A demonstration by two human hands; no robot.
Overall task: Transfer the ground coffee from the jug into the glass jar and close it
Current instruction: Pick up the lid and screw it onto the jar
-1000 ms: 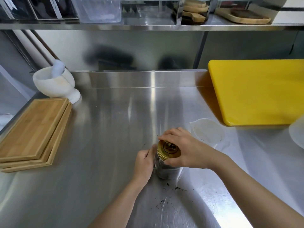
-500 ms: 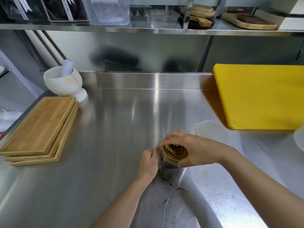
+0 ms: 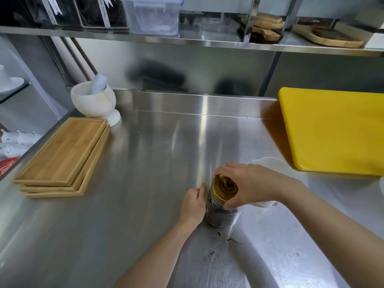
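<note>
A glass jar [image 3: 222,217] with dark ground coffee inside stands upright on the steel counter [image 3: 145,163]. A gold lid [image 3: 224,187] sits on its mouth. My left hand [image 3: 194,203] wraps the jar's left side. My right hand [image 3: 249,185] reaches over from the right, fingers closed around the lid's rim. A white translucent jug [image 3: 270,165] stands just behind my right hand, mostly hidden by it.
Spilled coffee grounds [image 3: 232,240] dot the counter in front of the jar. A stack of bamboo boards [image 3: 64,156] lies at the left, a white mortar and pestle [image 3: 93,100] behind it. A yellow cutting board [image 3: 332,129] lies at the right.
My right hand has shifted its grip around the lid's rim. The jar has stayed where it stood, with my left hand still on it; the camera has moved a little.
</note>
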